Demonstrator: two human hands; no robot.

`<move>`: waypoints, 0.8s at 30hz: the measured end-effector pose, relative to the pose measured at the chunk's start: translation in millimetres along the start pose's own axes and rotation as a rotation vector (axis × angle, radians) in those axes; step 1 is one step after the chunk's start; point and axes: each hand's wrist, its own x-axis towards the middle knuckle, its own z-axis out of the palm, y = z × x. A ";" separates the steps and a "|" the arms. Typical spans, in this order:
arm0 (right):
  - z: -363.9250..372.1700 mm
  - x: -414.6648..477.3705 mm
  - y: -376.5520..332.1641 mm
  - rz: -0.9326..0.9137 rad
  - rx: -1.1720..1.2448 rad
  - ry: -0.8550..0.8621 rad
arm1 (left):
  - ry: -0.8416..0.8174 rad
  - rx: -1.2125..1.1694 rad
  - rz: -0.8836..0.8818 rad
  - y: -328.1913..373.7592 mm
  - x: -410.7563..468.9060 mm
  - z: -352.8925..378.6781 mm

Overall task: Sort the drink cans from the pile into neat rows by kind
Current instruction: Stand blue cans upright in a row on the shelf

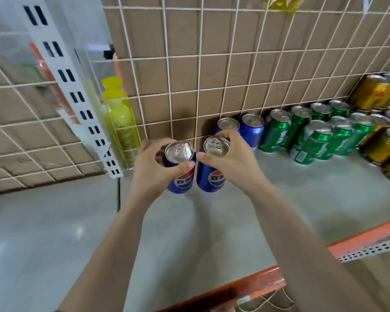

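Note:
My left hand [154, 167] grips a blue cola can [182, 176] near its top, thumb in front and fingers behind. My right hand [231, 158] grips a second blue cola can [209, 176] the same way. Both cans stand upright side by side, almost touching, at or just above the grey shelf [189, 233]. Behind them, against the wire grid, stand two more blue cans [252, 129]. To their right, several green cans [311, 136] form two rows, and gold cans [378, 145] sit at the far right.
A white wire grid [200, 86] with cardboard behind it backs the shelf. A slotted white upright [77, 102] and a yellow bottle [121, 118] in a clear holder stand at the left. The shelf's orange front rail [268, 280] runs along the bottom right.

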 end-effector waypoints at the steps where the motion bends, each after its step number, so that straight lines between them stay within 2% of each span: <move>1: 0.1 7.7 0.6 -0.032 -0.065 -0.003 | 0.014 0.027 0.000 -0.3 5.0 0.4; 5: 0.7 43.9 3.3 -0.127 -0.300 0.023 | 0.052 0.110 -0.042 0.4 26.3 6.3; 12: 3.2 85.2 7.5 -0.182 -0.488 -0.006 | 0.075 0.136 -0.068 -8.6 51.2 17.1; 16: 10.8 92.9 21.2 -0.261 -0.710 -0.019 | 0.060 0.185 -0.121 -16.5 52.4 16.9; 18: 10.0 93.8 24.7 -0.304 -0.731 -0.038 | 0.075 0.221 -0.148 -17.3 51.6 15.7; 22: -3.7 97.8 24.0 -0.283 -0.615 -0.156 | 0.092 0.259 -0.181 -15.2 49.0 18.0; 24: -5.3 99.8 22.9 -0.280 -0.642 -0.150 | 0.096 0.252 -0.177 -13.4 47.3 18.6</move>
